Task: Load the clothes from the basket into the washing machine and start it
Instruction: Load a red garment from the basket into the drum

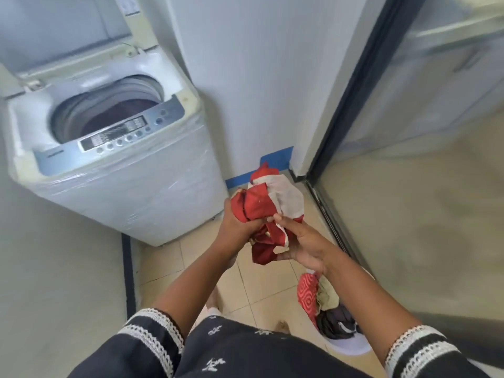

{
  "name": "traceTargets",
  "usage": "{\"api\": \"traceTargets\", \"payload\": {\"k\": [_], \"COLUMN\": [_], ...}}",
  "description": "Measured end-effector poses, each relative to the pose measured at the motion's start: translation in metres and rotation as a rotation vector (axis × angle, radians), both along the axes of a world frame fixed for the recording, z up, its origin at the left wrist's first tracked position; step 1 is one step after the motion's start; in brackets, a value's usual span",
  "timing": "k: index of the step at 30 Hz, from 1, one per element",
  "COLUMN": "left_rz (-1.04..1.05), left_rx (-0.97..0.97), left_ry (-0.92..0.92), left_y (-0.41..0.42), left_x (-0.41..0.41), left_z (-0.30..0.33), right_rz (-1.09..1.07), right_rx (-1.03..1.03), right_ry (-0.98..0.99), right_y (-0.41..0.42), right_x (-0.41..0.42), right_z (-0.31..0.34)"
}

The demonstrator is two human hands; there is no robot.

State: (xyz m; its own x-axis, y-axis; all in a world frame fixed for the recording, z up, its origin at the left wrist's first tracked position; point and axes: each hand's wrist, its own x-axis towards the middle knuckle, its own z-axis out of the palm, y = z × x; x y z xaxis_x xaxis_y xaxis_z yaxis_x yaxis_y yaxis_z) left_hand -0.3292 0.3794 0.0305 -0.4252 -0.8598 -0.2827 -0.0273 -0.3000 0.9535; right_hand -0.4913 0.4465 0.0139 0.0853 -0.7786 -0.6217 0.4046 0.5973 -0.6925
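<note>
Left hand (236, 225) and right hand (301, 241) both grip a crumpled red-and-white cloth garment (266, 205) beside the open white top-loading washing machine (131, 184).

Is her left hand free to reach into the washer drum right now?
Probably yes for the path: the lid stands open and nothing covers the drum. But the left hand and right hand both grip the red and white cloth, so it would carry that along.

One washing machine (109, 148), one basket (351, 346), two hands (both gripping).
</note>
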Motion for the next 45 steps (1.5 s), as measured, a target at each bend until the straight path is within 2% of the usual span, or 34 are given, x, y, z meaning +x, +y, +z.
{"api": "traceTargets", "payload": {"k": [2,4,7,10,15,21,24,27,29,34,39,42,45], "left_rz": [0.019,0.036,0.015,0.023,0.266,0.401,0.496,0.582,0.637,0.694,0.733,0.667,0.626], "left_rx": [0.039,0.115,0.301,0.402,0.195,0.014,-0.078,-0.2,-0.204,0.001,0.347,0.525,0.651], "left_ry": [0.048,0.053,-0.041,0.068,0.073,0.088,-0.016,-0.193,-0.263,-0.356,-0.278,-0.267,-0.245], "left_y": [-0.023,-0.049,-0.091,-0.135,-0.213,-0.304,-0.347,-0.379,-0.403,-0.463,-0.494,-0.497,-0.499], "left_x": [0.025,0.058,0.107,0.15,0.193,0.23,0.242,0.245,0.244,0.242,0.245,0.246,0.25], "left_z": [0.006,0.002,-0.002,-0.005,0.006,0.029,0.023,0.01,-0.002,-0.03,-0.058,-0.066,-0.072], "right_rz": [-0.041,-0.066,-0.064,-0.042,-0.122,-0.036,0.005,0.051,0.098,0.255,0.53,0.73,0.799], "right_rx": [-0.031,-0.046,-0.048,-0.063,-0.164,-0.265,-0.289,-0.347,-0.388,-0.429,-0.302,-0.207,-0.107], "right_ry": [-0.06,-0.034,0.044,0.117,0.147,0.403,0.505,0.65,0.711,0.867,0.921,0.946,0.929], "right_y": [-0.031,-0.068,-0.12,-0.173,-0.257,-0.361,-0.413,-0.453,-0.481,-0.548,-0.6,-0.614,-0.621], "right_x": [0.021,0.045,0.083,0.12,0.179,0.22,0.224,0.231,0.235,0.236,0.231,0.23,0.231], "right_z": [-0.001,-0.002,-0.003,0.002,0.011,0.023,0.025,0.022,0.013,-0.002,-0.027,-0.045,-0.056]}}
